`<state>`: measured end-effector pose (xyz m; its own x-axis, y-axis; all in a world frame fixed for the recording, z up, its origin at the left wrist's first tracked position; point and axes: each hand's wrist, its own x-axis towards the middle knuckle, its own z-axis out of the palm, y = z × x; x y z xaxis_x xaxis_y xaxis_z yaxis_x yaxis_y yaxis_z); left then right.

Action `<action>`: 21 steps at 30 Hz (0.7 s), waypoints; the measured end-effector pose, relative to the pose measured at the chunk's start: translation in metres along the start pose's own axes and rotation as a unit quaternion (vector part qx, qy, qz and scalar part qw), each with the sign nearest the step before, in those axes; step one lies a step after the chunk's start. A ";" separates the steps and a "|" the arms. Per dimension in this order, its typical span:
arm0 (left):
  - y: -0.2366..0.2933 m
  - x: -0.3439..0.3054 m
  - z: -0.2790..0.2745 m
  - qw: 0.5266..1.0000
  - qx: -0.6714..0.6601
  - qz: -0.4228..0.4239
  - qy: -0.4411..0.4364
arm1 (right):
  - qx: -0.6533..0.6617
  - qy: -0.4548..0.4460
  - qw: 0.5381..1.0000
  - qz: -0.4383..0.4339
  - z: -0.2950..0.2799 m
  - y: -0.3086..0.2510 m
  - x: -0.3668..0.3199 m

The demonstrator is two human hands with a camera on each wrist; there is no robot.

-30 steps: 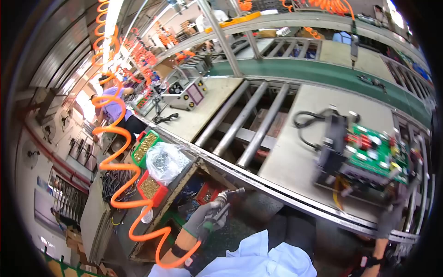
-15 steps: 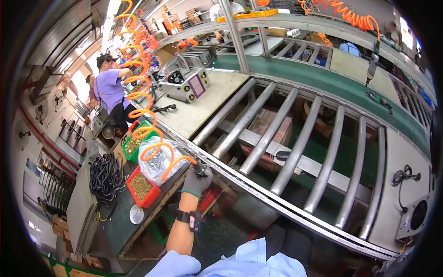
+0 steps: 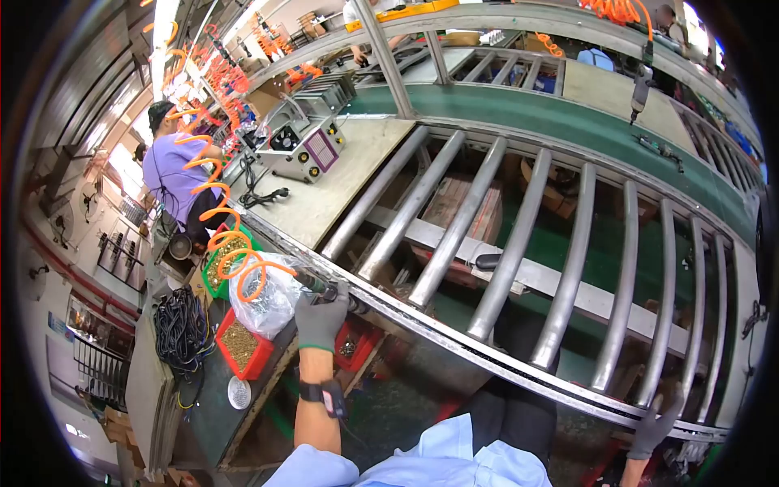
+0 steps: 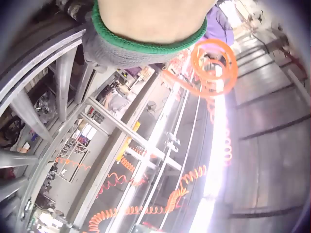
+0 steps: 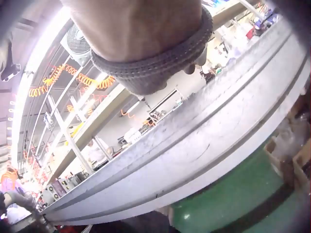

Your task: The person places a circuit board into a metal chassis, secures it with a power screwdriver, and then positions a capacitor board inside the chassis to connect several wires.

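- Left hand [image 3: 320,316], grey glove with a green cuff, is curled round the air screwdriver [image 3: 315,285]. It holds the tool low at the near rail [image 3: 487,351] of the line, beside the parts tray.
- Right hand [image 3: 653,430], also gloved, sits low at the far right, just under the rail. Its fingers are too small in the head view and hidden behind the cuff in the right wrist view, so I cannot tell whether it grips anything.
- Progress, as a judgement: the tool is in hand but on nothing. No unit lies on the bare rollers [image 3: 511,252] ahead of the person. The nearest machine [image 3: 300,150] sits on a board [image 3: 324,207] to the left, well apart from the tool. The fastening itself looks entirely undone.
- Screwdriver: slim dark body lying roughly level, with its tip pointing right along the rail. An orange coiled hose [image 3: 217,231] runs from its rear up and left.
- Near it: a clear bag of screws [image 3: 264,299] just beside the hand, a red bin [image 3: 238,345] and a green bin [image 3: 213,280] of small brass-coloured parts, and a black cable bundle [image 3: 178,325].
- A worker in purple [image 3: 170,174] stands further up the line.
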<state>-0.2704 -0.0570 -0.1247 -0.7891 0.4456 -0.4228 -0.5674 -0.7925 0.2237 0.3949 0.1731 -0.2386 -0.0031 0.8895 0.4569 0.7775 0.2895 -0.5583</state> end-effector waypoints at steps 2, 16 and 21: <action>0.005 0.003 -0.016 0.997 0.041 -0.030 0.064 | 0.021 -0.023 0.999 -0.021 0.028 -0.006 -0.002; 0.058 0.340 0.021 0.018 0.946 0.260 -0.193 | -0.055 -0.013 0.996 -0.066 0.024 -0.069 0.006; 0.038 0.376 0.036 0.114 0.959 0.244 0.091 | -0.087 -0.028 0.995 -0.050 0.017 -0.068 0.012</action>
<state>-0.5967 0.0956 -0.2432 -0.9181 0.3884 0.0791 0.3869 0.9215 -0.0339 0.3314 0.1706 -0.2072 -0.1169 0.8793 0.4617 0.8689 0.3157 -0.3812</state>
